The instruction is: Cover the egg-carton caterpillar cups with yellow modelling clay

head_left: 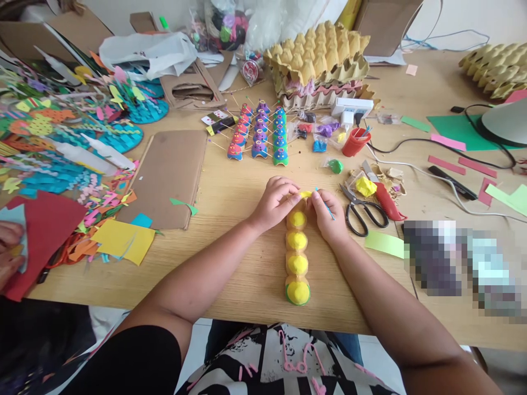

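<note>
Item, nearest: one egg-carton strip (297, 253), which we are laying out lengthwise on the tabletop (230, 274) between our forearms, its four nearer bumps capped yellow, the nearest edged green. At its far end our left hand (272, 203) is pinching a yellow piece (305, 194), grip together on it; our right hand (334, 219) is touching the other end, its grip clamping a thin blue stick (330, 211). Beside the right hand we are listing black-handled scissors (355, 201) and a yellow lump (365, 187). Beyond, we are counting a red cup (354, 144) and three painted strips (260, 130), side by side. Farthest, we are recording stacked egg trays (317, 52).
</note>
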Tool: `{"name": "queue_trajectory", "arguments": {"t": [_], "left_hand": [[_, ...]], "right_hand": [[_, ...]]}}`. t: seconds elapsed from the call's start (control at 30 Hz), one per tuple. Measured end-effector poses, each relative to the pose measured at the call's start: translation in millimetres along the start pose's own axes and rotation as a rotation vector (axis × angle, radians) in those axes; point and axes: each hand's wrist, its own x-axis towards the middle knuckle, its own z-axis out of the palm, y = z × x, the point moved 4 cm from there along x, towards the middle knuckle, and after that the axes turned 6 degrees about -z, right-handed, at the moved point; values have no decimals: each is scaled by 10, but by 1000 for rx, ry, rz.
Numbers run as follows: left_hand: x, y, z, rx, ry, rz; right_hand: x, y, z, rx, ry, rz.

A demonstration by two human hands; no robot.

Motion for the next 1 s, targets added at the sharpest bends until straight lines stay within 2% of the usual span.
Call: {"name": "queue_trajectory", "arguments": {"t": [0.27,0.73,1.0], "left_hand": [[1,27,10,14,-54,17],[8,47,-5,5,-37,17],[5,-10,-12,36,-27,-90]], "right_hand": [[0,-35,32,17,-32,23],[1,-67,49,-12,-54,33],[9,-27,26,-11,-29,35]]}}
